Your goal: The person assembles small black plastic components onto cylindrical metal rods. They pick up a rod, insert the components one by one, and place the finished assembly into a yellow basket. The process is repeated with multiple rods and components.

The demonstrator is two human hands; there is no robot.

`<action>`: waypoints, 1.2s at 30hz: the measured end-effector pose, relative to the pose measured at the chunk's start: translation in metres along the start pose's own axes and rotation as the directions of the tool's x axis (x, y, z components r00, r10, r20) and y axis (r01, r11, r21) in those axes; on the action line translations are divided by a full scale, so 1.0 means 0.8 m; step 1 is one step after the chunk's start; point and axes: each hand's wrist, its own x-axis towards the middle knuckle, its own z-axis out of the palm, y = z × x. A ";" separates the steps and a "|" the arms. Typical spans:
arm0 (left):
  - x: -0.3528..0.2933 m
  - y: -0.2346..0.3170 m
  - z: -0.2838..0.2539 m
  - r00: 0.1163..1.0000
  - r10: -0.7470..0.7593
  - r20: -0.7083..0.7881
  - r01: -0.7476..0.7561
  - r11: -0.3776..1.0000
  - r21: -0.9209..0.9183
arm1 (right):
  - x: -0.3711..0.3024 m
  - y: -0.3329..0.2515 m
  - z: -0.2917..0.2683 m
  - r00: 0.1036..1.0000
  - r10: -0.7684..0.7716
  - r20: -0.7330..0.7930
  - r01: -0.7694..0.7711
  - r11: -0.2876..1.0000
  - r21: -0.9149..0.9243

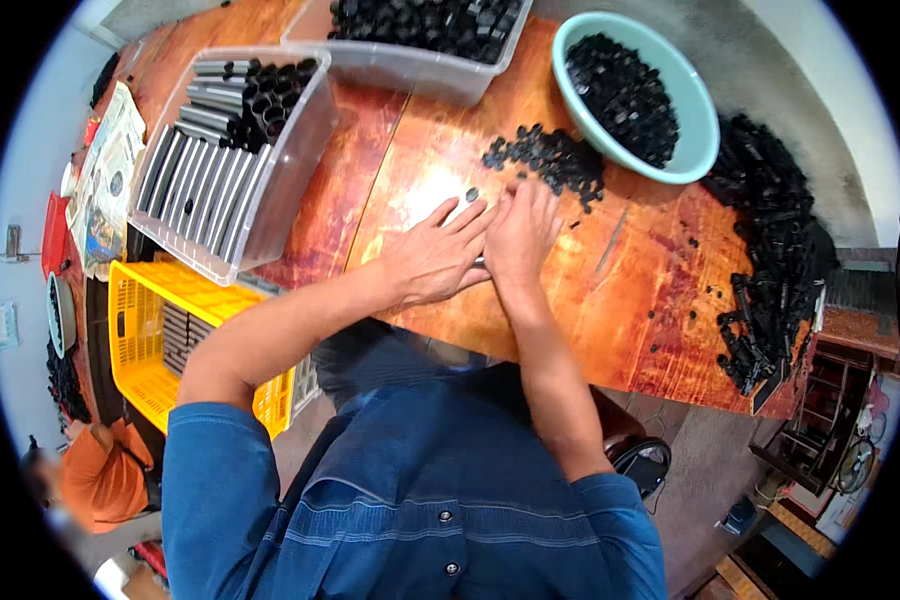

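At left, a yellow perforated plastic crate point(130, 345) stands beside the reddish-brown wooden desk point(630, 285). A translucent rectangular plastic bin point(295, 180) holds dark, shiny cylindrical tubes point(205, 190), mostly laid parallel, probably to save space. At centre, the left hand point(440, 255) lies palm down, fingers extended; a small dark round piece point(472, 195) lies just beyond. A narrow silvery piece point(480, 262) shows between it and the bent right hand point(518, 235), perhaps steadied from both sides; neither grip can be told. At right, loose small black pieces point(558, 162) lie beside a pale turquoise round bowl point(692, 95) of similar pieces, presumably for easy reach.
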 end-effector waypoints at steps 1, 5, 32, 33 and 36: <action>0.002 -0.001 -0.003 1.000 -0.003 -0.024 0.004 1.000 0.015 | 0.002 0.001 0.001 1.000 0.004 -0.005 -0.004 1.000 0.014; 0.003 0.001 -0.012 0.994 -0.005 -0.114 0.009 0.999 0.031 | 0.014 0.002 -0.005 0.999 0.049 -0.003 -0.048 0.991 0.126; -0.099 0.047 -0.019 0.686 -0.663 0.300 -0.233 -0.590 -0.773 | -0.054 0.060 -0.037 0.998 0.059 -0.014 -0.046 0.886 0.461; -0.101 0.046 -0.019 0.694 -0.641 0.326 -0.251 -0.641 -0.726 | -0.054 0.060 -0.037 0.998 0.056 -0.013 -0.044 0.891 0.452; -0.106 0.050 -0.029 0.695 -0.647 0.315 -0.266 -0.638 -0.723 | -0.055 0.057 -0.036 0.999 0.050 0.001 -0.045 0.883 0.468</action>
